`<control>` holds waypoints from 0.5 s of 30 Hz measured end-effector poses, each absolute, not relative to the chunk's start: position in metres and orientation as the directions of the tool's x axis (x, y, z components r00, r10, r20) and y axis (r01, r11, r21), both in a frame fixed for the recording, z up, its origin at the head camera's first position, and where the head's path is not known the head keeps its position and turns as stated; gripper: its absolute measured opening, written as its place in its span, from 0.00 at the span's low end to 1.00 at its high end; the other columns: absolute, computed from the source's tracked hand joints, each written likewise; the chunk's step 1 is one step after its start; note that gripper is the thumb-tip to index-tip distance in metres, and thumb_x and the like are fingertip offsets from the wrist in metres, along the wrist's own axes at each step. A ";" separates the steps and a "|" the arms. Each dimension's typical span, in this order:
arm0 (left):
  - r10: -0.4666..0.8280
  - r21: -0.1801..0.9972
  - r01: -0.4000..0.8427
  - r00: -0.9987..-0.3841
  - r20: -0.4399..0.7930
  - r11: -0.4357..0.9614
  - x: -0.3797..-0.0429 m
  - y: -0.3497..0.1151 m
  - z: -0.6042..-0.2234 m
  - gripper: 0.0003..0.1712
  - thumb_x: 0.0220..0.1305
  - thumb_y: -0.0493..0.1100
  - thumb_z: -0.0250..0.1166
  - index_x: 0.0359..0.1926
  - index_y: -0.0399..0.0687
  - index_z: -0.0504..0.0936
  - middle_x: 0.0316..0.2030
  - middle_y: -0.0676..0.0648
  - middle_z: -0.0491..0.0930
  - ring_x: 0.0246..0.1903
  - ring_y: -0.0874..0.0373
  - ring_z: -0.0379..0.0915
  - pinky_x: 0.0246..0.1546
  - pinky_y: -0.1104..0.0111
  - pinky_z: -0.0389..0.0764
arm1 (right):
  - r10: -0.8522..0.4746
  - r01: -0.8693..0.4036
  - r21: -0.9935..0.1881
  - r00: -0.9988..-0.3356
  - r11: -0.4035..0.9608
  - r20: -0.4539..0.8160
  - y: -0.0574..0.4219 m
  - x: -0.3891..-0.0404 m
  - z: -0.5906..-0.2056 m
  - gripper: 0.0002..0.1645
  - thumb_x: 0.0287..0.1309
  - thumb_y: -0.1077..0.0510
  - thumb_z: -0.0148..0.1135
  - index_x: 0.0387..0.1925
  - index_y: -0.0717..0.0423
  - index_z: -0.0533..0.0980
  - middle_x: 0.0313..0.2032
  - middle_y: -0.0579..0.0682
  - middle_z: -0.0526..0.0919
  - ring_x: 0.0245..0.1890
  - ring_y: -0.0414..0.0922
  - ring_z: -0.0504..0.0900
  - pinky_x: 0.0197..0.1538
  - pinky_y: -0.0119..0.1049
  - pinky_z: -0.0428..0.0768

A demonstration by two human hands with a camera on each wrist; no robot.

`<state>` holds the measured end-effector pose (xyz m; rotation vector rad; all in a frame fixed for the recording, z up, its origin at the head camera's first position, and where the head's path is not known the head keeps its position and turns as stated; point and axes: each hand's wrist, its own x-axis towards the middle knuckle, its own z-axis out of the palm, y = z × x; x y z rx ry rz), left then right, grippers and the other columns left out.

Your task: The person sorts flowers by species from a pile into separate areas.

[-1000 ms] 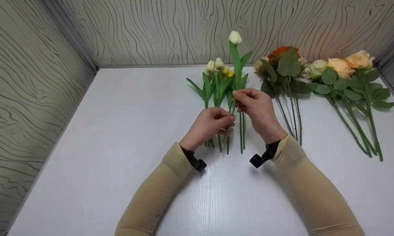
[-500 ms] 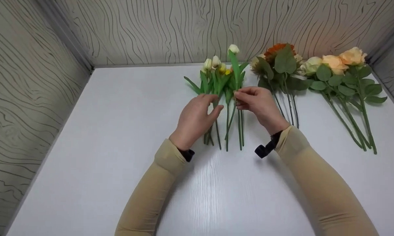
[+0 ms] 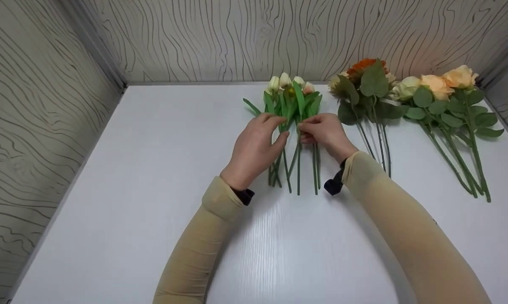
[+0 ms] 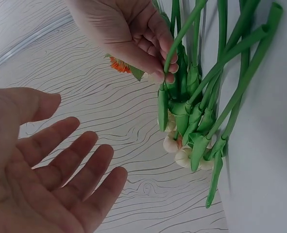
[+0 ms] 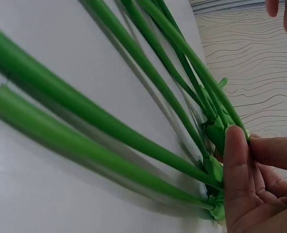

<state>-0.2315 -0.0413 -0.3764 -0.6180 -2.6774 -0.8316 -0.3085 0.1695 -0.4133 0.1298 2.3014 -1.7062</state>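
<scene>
My right hand (image 3: pixel 326 133) pinches the green stem of a white tulip (image 3: pixel 298 80) between thumb and forefinger, just below its leaves. Close up in the right wrist view, that stem (image 5: pixel 196 60) runs through the fingertips. Several other tulips (image 3: pixel 274 83), white, yellow and pinkish, lie side by side on the table beneath and around it, stems toward me. Over the left side of this bunch hovers my left hand (image 3: pixel 257 147). In the left wrist view its fingers (image 4: pixel 92 170) are spread and hold nothing, apart from the stems.
Right of the tulips lie an orange flower (image 3: pixel 365 66) and pale blooms with broad leaves and thin stems. Farther right are peach and cream roses (image 3: pixel 437 86). The white table (image 3: pixel 161 169) meets a wood-grain patterned wall (image 3: pixel 203 42) at the back.
My left hand has released the tulip stem and moved left, its fingers opening. My right hand has lowered the white tulip, bringing its bloom level with the others.
</scene>
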 end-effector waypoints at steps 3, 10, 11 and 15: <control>0.323 0.478 0.476 -0.871 0.369 0.738 -0.232 -0.040 -0.378 0.19 0.75 0.48 0.63 0.62 0.48 0.82 0.57 0.46 0.79 0.57 0.52 0.75 0.56 0.62 0.78 | -0.087 0.215 -0.917 -0.962 0.337 -0.257 0.171 -0.309 -0.414 0.19 0.70 0.55 0.65 0.55 0.65 0.80 0.47 0.61 0.84 0.35 0.44 0.88 0.44 0.39 0.87; 0.325 0.495 0.457 -0.886 0.331 0.739 -0.233 -0.041 -0.381 0.20 0.75 0.48 0.62 0.62 0.48 0.81 0.58 0.46 0.79 0.57 0.53 0.75 0.55 0.62 0.78 | -0.104 0.205 -0.921 -0.962 0.332 -0.252 0.171 -0.306 -0.408 0.20 0.71 0.54 0.64 0.57 0.64 0.81 0.48 0.61 0.85 0.39 0.47 0.89 0.47 0.41 0.86; 0.323 0.499 0.452 -0.888 0.326 0.739 -0.233 -0.041 -0.382 0.20 0.75 0.49 0.62 0.62 0.48 0.81 0.58 0.47 0.79 0.58 0.53 0.75 0.56 0.62 0.78 | -0.104 0.207 -0.924 -0.962 0.321 -0.251 0.172 -0.305 -0.407 0.20 0.71 0.54 0.64 0.57 0.64 0.80 0.49 0.61 0.84 0.39 0.47 0.89 0.47 0.41 0.86; 0.313 0.508 0.433 -0.899 0.307 0.744 -0.234 -0.043 -0.384 0.20 0.75 0.49 0.63 0.63 0.49 0.81 0.58 0.47 0.79 0.58 0.53 0.75 0.56 0.61 0.78 | -0.121 0.182 -0.941 -0.967 0.284 -0.224 0.177 -0.298 -0.401 0.23 0.73 0.55 0.61 0.61 0.65 0.77 0.51 0.62 0.82 0.41 0.47 0.88 0.49 0.42 0.86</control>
